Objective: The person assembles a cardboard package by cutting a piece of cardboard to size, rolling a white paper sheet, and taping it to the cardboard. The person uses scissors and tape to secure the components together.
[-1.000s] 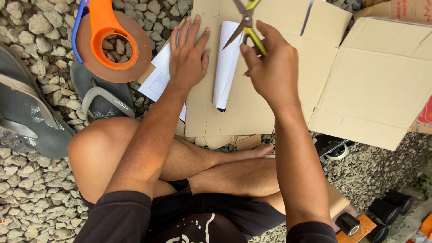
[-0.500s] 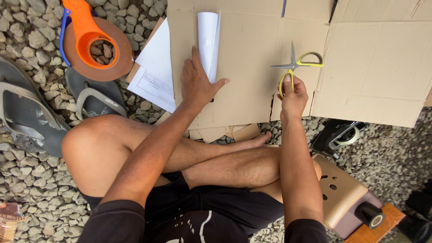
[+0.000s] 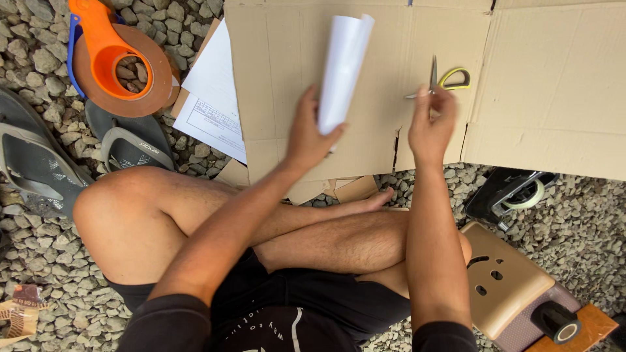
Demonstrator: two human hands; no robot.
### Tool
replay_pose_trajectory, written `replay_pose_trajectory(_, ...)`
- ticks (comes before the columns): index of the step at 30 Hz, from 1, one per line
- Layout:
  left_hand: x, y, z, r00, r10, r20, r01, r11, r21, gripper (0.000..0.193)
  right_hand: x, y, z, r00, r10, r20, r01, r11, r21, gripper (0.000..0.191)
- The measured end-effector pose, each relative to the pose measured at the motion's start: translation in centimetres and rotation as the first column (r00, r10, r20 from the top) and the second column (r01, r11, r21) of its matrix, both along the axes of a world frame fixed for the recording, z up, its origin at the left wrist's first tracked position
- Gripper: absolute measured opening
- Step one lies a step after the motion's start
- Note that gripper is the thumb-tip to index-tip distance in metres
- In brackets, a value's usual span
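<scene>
I sit cross-legged on gravel before a flattened cardboard sheet point(image 3: 287, 58). My left hand point(image 3: 306, 133) grips the lower end of a rolled white paper point(image 3: 343, 65) and holds it up above the cardboard. My right hand point(image 3: 430, 124) holds scissors point(image 3: 443, 81) with yellow-green handles, blades partly open, resting on the cardboard. A short cut or tear point(image 3: 396, 140) shows at the cardboard's near edge between my hands.
An orange tape dispenser with a brown tape roll point(image 3: 114, 62) lies on the gravel at upper left. Grey flip-flops point(image 3: 72, 153) lie left of my knee. White printed sheets point(image 3: 215, 104) poke from under the cardboard. A tan stool point(image 3: 505, 280), black tape roll point(image 3: 554, 321) and another dispenser point(image 3: 515, 192) sit right.
My left hand left the flat cardboard and picked up the rolled paper. My right hand brought the scissors down from the air onto the cardboard.
</scene>
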State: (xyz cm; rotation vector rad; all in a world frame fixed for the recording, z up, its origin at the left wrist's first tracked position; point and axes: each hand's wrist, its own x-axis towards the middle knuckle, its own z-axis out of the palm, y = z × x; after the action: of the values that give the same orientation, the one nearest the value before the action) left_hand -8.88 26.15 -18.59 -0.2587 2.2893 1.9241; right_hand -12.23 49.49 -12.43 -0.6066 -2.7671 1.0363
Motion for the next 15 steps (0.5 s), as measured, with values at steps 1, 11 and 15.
replay_pose_trajectory(1,-0.1,1.7,0.2,1.0,-0.02,-0.011,0.02,0.999,0.044,0.101,0.1,-0.8,0.6,0.989,0.046,0.141,0.002,0.947,-0.321,0.051)
replay_pose_trajectory(11,0.0,-0.1,0.8,0.933,-0.287,-0.218,0.205,0.92,-0.335,0.074,-2.1,-0.8,-2.0,0.96,0.079,0.269,0.058,0.883,-0.466,0.048)
replay_pose_trajectory(15,-3.3,-9.6,0.2,0.959,0.01,-0.283,-0.175,0.806,-0.565,0.081,-4.7,1.3,-3.0,0.981,-0.008,0.193,0.055,0.969,-0.241,0.051)
